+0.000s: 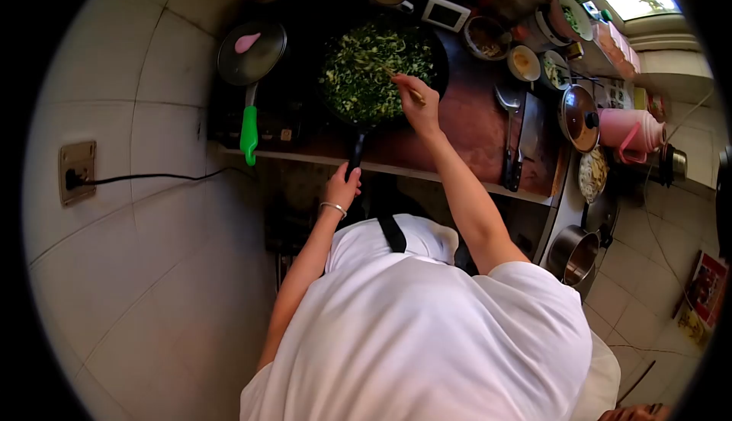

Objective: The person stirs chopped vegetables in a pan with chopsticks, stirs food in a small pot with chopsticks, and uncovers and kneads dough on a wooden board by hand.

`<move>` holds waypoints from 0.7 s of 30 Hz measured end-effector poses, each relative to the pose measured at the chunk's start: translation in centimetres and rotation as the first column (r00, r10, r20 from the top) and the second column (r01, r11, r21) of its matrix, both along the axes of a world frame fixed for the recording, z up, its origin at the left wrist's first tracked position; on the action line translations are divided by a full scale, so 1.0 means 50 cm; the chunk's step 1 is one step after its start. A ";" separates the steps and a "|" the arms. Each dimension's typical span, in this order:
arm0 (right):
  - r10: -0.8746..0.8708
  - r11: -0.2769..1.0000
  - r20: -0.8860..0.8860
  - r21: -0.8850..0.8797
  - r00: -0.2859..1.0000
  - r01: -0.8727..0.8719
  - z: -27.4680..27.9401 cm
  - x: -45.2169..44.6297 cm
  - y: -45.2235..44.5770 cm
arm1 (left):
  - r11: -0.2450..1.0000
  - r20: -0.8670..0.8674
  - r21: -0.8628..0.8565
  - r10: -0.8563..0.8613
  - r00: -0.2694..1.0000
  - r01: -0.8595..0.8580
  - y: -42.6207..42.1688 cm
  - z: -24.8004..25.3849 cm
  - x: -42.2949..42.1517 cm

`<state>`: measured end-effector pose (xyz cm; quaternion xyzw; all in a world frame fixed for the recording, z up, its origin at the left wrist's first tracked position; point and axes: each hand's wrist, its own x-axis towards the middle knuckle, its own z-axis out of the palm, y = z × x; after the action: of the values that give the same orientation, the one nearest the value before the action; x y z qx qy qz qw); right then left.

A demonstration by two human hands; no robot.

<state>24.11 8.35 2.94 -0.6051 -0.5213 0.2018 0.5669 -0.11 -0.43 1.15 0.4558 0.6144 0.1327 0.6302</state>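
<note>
A dark wok full of chopped greens with pale bits sits at the back of the counter. My left hand is closed round its black handle, which points toward my body. Over the wok's right side, my right hand grips what look like wooden chopsticks. Their upper ends stick out of my fist, and the lower ends reach into the greens, where they are hard to make out.
Left of the wok lies a small lidded pan with a green handle. A cleaver and a metal ladle lie on the right. Several bowls, a glass lid, a pink thermos and a steel pot stand beyond.
</note>
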 end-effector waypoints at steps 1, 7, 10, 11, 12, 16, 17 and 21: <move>0.006 1.000 -0.012 -0.009 1.000 -0.006 0.023 -0.021 -0.012 | 1.000 0.007 0.024 -0.006 1.000 0.006 0.000 0.001 -0.002; 0.252 0.967 0.070 -0.058 0.965 -0.248 0.060 -0.106 -0.069 | 0.998 -0.011 0.034 -0.043 0.999 0.043 0.004 0.000 0.003; 0.080 0.996 -0.088 0.044 0.993 -0.077 -0.025 -0.025 -0.051 | 0.998 -0.039 0.045 -0.051 0.998 0.053 0.009 0.004 0.005; 0.040 0.998 -0.212 -0.029 0.976 -0.047 -0.034 0.020 -0.040 | 0.998 -0.036 0.027 -0.051 0.998 0.052 0.005 0.002 0.006; 0.013 0.997 -0.315 -0.069 0.949 -0.037 -0.002 0.038 -0.031 | 0.998 -0.038 0.025 -0.053 0.998 0.054 0.001 0.001 0.003; -0.072 0.994 -0.290 -0.100 0.954 0.045 0.075 0.100 -0.044 | 1.000 -0.022 0.023 -0.014 1.000 0.015 -0.001 -0.013 0.000; -0.096 0.991 -0.268 -0.112 0.959 0.068 0.077 0.110 -0.053 | 1.000 -0.017 0.018 -0.025 1.000 0.026 -0.002 -0.015 -0.001; -0.241 0.970 0.114 0.009 0.964 0.241 -0.013 0.062 -0.119 | 1.000 -0.022 0.023 -0.020 1.000 0.021 -0.001 -0.004 0.005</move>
<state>27.23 2.42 2.31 -0.6759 -0.4750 0.0974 0.5550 0.12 -0.48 0.96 0.4708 0.6150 0.1284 0.6194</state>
